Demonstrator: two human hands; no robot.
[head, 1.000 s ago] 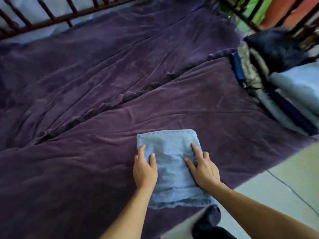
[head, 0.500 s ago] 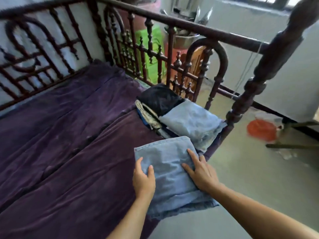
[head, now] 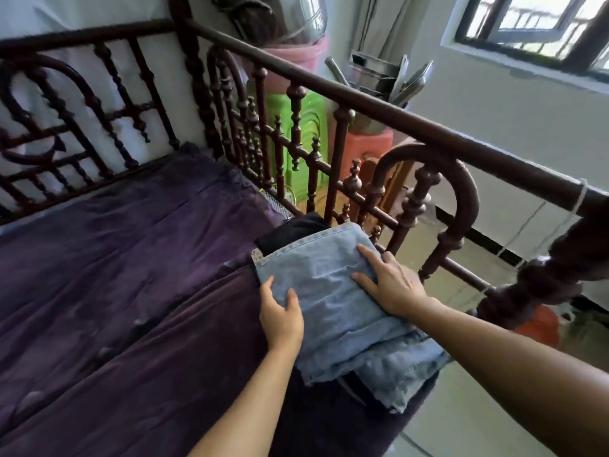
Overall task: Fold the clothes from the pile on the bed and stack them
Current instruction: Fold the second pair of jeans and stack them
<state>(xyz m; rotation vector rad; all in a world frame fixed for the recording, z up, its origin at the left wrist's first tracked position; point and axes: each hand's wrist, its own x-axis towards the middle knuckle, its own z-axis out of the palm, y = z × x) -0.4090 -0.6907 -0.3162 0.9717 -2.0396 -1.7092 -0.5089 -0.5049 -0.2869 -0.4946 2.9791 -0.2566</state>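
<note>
Folded jeans (head: 329, 291): light blue denim, folded into a thick rectangle, lying on top of the stack at the corner of the bed beside the spindled end rail.
Left hand (head: 281, 315): at the left edge of the folded jeans; the thumb lies on top and the fingers (head: 267, 286) clasp the edge, so it holds the denim.
Right hand (head: 392, 285): palm down on the right half of the folded jeans, fingers (head: 367, 255) straight and spread wide, pressing on the cloth without gripping it.
Stack: a second light denim piece (head: 405, 367) sticks out below the folded jeans toward the near edge of the bed; a black garment (head: 290, 232) shows at the far side, close to the rail.
Bed (head: 115, 275): covered by a creased purple blanket, bare of clothes on its left part.
End rail (head: 362, 103): dark turned wood with spindles and an arch.
Behind the rail: green plastic stools (head: 306, 127) and a pink one.
Window (head: 543, 24): upper right, dark frame.
</note>
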